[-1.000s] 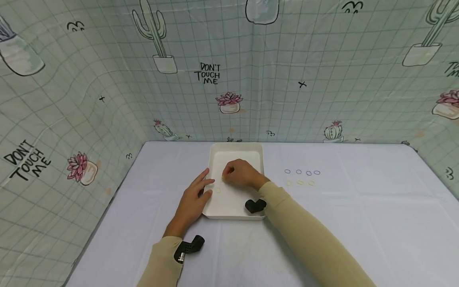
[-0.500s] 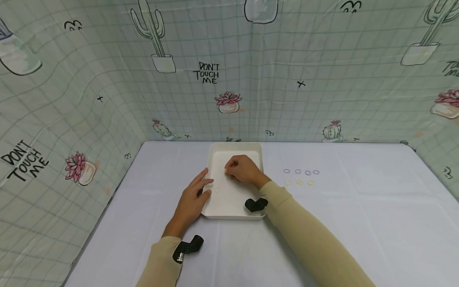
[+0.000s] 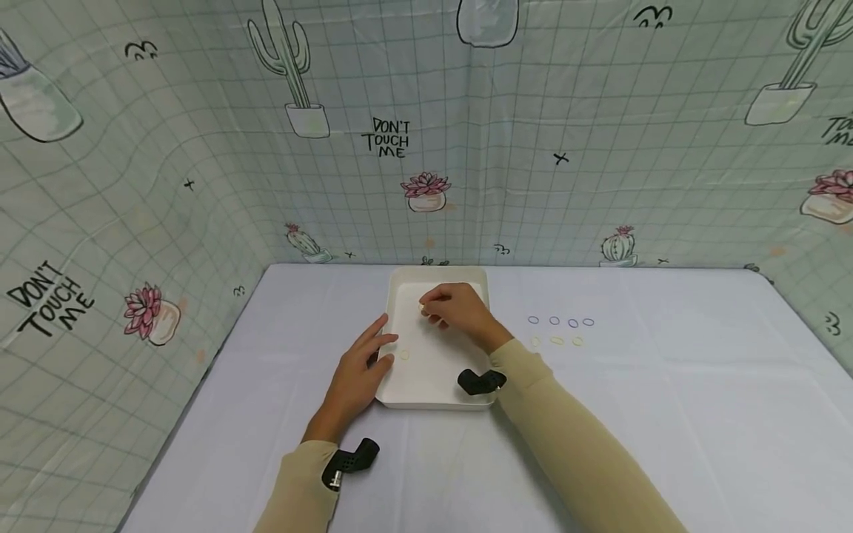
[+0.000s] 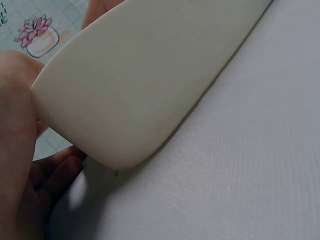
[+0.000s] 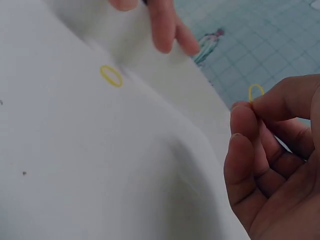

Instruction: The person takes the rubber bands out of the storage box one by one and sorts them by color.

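Note:
My right hand (image 3: 460, 307) pinches a small yellow rubber band (image 5: 256, 91) between thumb and forefinger, above the tray. Part of the band stands up as a loop past the fingertips. The white rectangular tray (image 3: 433, 385) lies on the table under this hand. Another yellow rubber band (image 5: 111, 76) lies flat in the tray near its left side. My left hand (image 3: 356, 374) rests on the tray's left rim, its fingers spread and fairly straight, with fingertips reaching over the edge. In the left wrist view, other fingers (image 4: 62, 175) sit outside the tray wall.
Right of the tray, a row of several blue rubber bands (image 3: 554, 320) lies behind a row of yellow rubber bands (image 3: 557, 340) on the white tablecloth (image 3: 666, 414). A cactus-print grid cloth (image 3: 533, 207) hangs behind the table and along its left side.
My right hand has lifted from the tray floor and moved slightly toward the far side with the yellow rubber band. The left hand stays on the rim.

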`<action>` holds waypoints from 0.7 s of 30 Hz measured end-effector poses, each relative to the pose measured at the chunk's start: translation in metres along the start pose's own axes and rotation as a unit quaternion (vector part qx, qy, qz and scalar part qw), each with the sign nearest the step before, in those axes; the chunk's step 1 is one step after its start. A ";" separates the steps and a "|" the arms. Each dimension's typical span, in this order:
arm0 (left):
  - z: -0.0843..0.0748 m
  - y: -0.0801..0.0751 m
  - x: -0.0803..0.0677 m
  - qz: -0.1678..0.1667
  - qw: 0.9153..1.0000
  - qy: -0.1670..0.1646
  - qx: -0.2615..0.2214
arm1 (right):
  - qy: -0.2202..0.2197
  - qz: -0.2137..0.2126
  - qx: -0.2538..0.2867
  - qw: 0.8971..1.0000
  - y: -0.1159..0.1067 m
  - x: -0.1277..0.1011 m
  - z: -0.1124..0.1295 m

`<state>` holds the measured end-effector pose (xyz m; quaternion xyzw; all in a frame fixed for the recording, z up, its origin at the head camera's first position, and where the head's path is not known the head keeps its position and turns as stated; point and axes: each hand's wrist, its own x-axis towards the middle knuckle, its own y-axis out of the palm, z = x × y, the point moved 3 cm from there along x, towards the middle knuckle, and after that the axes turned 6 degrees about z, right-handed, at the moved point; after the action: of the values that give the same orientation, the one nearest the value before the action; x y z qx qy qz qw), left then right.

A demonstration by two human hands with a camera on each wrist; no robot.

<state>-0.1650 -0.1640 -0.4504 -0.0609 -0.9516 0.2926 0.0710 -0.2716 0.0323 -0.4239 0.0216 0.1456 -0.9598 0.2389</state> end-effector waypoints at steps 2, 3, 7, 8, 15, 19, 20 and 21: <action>0.001 0.001 0.000 -0.001 1.000 -0.003 -0.003 | -0.001 -0.007 0.018 1.000 -0.003 -0.004 0.000; 0.001 0.001 -0.001 -0.002 1.000 -0.002 -0.004 | -0.002 -0.010 0.027 1.000 -0.005 -0.006 0.000; 0.000 0.001 -0.001 -0.002 1.000 -0.003 -0.002 | -0.007 -0.028 0.054 0.998 -0.012 -0.017 0.000; 0.000 0.001 -0.001 -0.001 1.000 -0.001 0.000 | -0.009 -0.032 0.060 0.998 -0.014 -0.020 -0.001; -0.003 0.000 -0.002 0.008 1.000 0.002 0.006 | -0.021 -0.052 0.101 0.993 -0.020 -0.035 -0.001; -0.004 -0.001 -0.003 0.006 1.000 -0.003 0.006 | -0.029 -0.060 0.099 0.993 -0.026 -0.042 0.000; -0.004 -0.001 -0.003 0.006 1.000 -0.007 0.008 | -0.032 -0.064 0.100 0.992 -0.028 -0.044 0.000; -0.004 -0.001 -0.003 0.007 1.000 -0.010 0.008 | -0.035 -0.069 0.101 0.992 -0.030 -0.047 -0.001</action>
<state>-0.1610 -0.1629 -0.4472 -0.0640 -0.9494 0.3017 0.0596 -0.2439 0.0796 -0.4115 0.0019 0.0403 -0.9840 0.1733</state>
